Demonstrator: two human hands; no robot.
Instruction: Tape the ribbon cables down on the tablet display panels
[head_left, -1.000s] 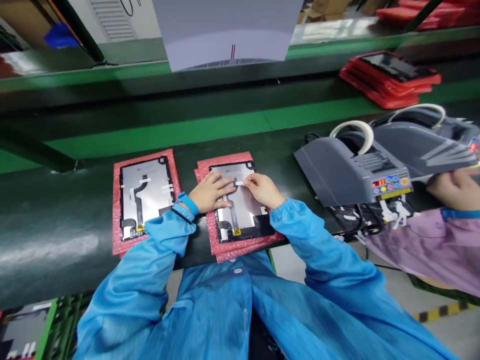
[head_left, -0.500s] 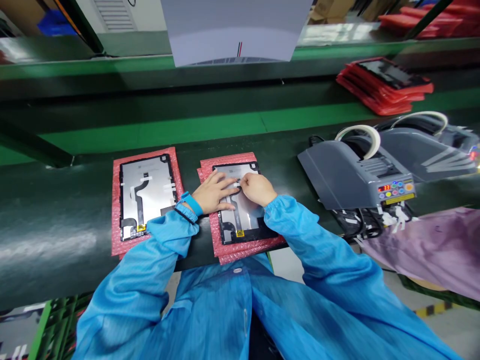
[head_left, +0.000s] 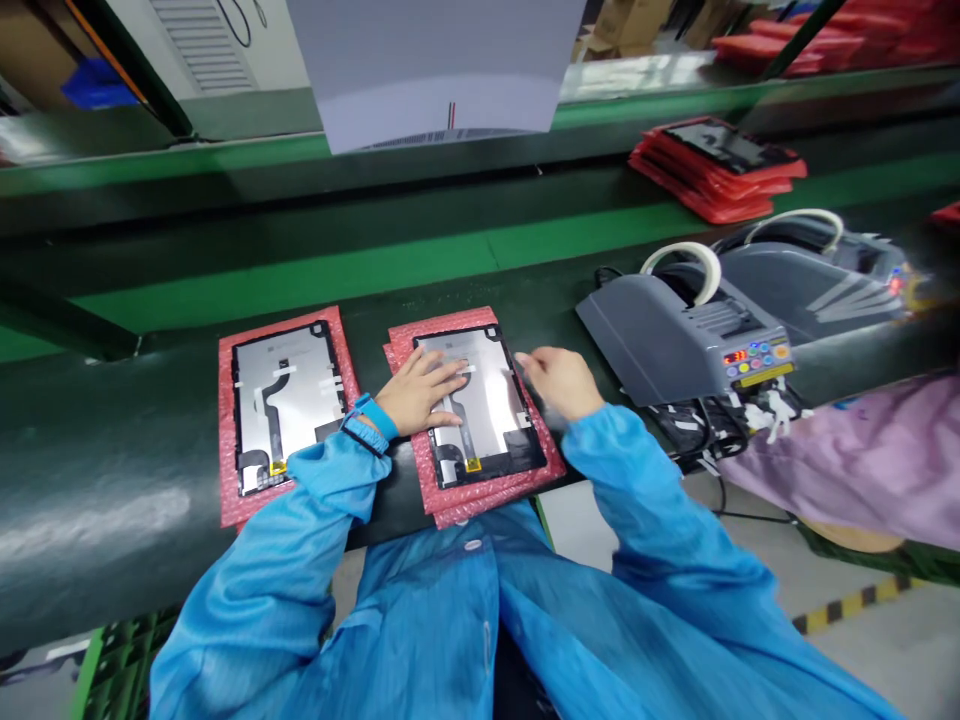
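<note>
My left hand (head_left: 420,390) lies flat with its fingers spread on the left side of a tablet display panel (head_left: 491,400). The panel's silver back faces up, with a dark ribbon cable (head_left: 463,425) ending at a yellow patch. Beneath it are pink bubble-wrap sheets (head_left: 450,508). Just past the panel's right edge is my right hand (head_left: 562,382), raised with thumb and fingertips pinched together; anything in the pinch is too small to make out. A second display panel (head_left: 300,400) rests on pink bubble wrap (head_left: 227,430) to the left.
Two grey tape dispensers (head_left: 682,335) (head_left: 810,275) stand on the right of the dark bench. Behind them is a stack of red bubble-wrap pouches (head_left: 712,180) with a panel on top. A white board (head_left: 442,70) hangs ahead. A person's pink sleeve (head_left: 862,460) shows at right.
My right hand has lifted off the panel and moved right, its fingers still pinched. My left hand stays spread on the panel. The view has turned slightly right.
</note>
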